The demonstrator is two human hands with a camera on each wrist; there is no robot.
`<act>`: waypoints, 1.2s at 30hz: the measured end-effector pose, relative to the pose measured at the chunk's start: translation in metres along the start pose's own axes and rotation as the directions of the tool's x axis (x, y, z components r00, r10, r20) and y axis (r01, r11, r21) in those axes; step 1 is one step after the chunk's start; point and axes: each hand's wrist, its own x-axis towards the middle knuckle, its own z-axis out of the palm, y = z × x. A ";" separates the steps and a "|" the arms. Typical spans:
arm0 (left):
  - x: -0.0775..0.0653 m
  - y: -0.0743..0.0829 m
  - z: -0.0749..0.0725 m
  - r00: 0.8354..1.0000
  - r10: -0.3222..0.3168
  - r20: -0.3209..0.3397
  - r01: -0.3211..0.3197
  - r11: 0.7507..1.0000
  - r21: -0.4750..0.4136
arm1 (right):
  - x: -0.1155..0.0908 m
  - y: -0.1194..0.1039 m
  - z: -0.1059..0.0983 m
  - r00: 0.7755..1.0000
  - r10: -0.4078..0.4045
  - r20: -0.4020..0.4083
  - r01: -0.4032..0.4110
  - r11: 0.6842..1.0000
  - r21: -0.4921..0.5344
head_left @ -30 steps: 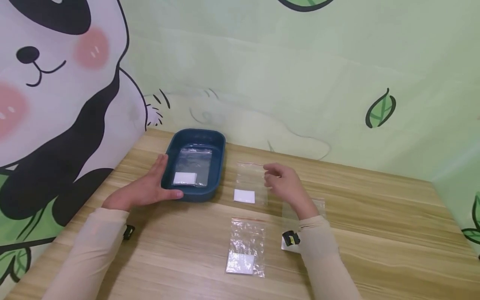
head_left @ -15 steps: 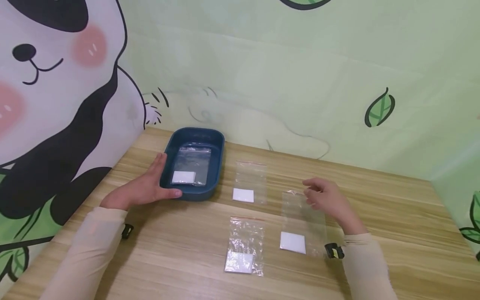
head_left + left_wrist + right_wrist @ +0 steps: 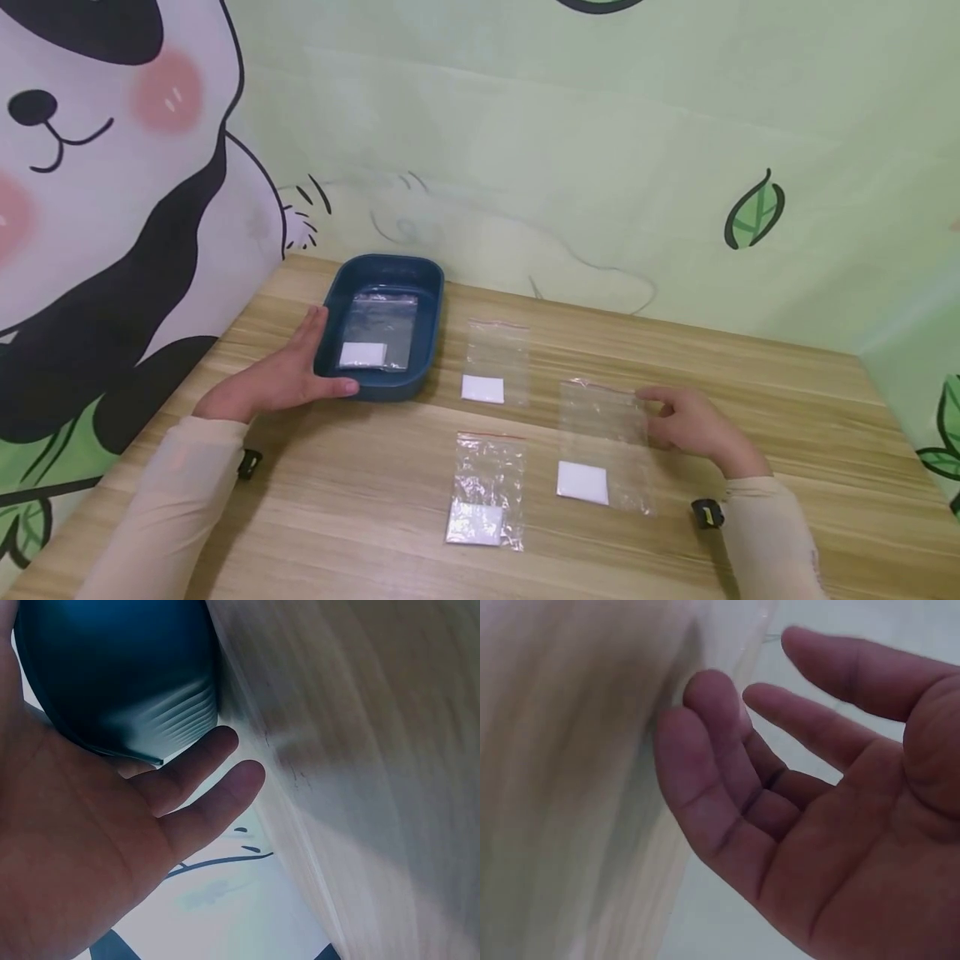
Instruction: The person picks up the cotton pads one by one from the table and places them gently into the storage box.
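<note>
Right grip (image 3: 686,423): fingers loosely bent, thumb held apart from them in the wrist view, nothing between. We place its fingertips at the upper right corner of the right-hand bag (image 3: 603,437), a clear zip bag lying flat; whether they touch the film we cannot tell. In that bag's lower left corner we see a white square (image 3: 582,482).

Left grip (image 3: 277,382): spread wide, fingers straight along the left outer side of a dark blue tub (image 3: 393,387), thumb at its near left corner. It encloses nothing that we can see.

Tub contents: one clear bag (image 3: 381,321) flat on the floor of it, zip edge toward the far end, with a white piece (image 3: 363,355) at its lower left.

Between tub and right grip, two more clear bags. The back bag (image 3: 498,350) lies just right of the tub, a white insert (image 3: 483,388) low in its left corner. The front bag (image 3: 491,471) lies nearer us, crinkled and glinting, red line along its top, a white block (image 3: 475,523) at lower left.

All rest on a wood-grain counter (image 3: 337,500). Behind it we note a pale green wall (image 3: 600,167), with a panda picture (image 3: 180,250) to the left.
</note>
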 end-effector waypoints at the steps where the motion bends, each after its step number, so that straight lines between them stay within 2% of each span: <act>1: 0.000 0.000 0.000 1.000 -0.002 0.002 0.002 1.000 -0.001 | 0.000 0.001 0.001 1.000 0.009 0.010 -0.009 1.000 0.002; 4: 0.000 0.001 0.000 1.000 -0.006 0.005 0.006 1.000 -0.007 | 0.001 0.004 0.002 0.999 0.028 0.021 -0.027 0.999 -0.031; 10: 0.000 0.001 -0.002 1.000 0.013 -0.007 -0.013 1.000 -0.022 | 0.004 0.000 0.007 1.000 -0.005 -0.028 -0.001 0.978 -0.209; 15: 0.000 0.000 -0.002 1.000 0.010 -0.009 -0.010 1.000 -0.010 | 0.004 -0.009 0.013 1.000 0.008 -0.008 -0.009 0.966 -0.258; 19: -0.001 0.000 -0.002 1.000 0.008 -0.010 -0.008 1.000 -0.011 | 0.007 -0.020 0.023 0.999 -0.036 -0.014 0.029 0.939 -0.342; 22: -0.001 0.000 -0.003 1.000 0.008 -0.010 -0.008 1.000 -0.010 | 0.008 -0.027 0.028 0.998 -0.056 -0.029 0.042 0.931 -0.363; 24: -0.001 0.000 -0.002 1.000 0.009 -0.011 -0.009 1.000 -0.010 | 0.009 -0.028 0.031 0.997 -0.059 -0.046 0.039 0.934 -0.356; 31: 0.000 -0.002 0.000 1.000 0.012 -0.012 -0.012 1.000 -0.011 | 0.009 -0.020 0.032 0.995 0.004 -0.098 -0.030 0.965 -0.259; 33: 0.000 -0.002 0.001 1.000 0.011 -0.010 -0.011 1.000 -0.011 | 0.010 -0.015 0.029 0.992 0.010 -0.126 -0.035 0.980 -0.197; 36: 0.001 -0.001 0.000 1.000 0.011 -0.010 -0.011 1.000 -0.008 | 0.011 -0.007 0.022 0.983 0.058 -0.174 -0.065 0.997 -0.035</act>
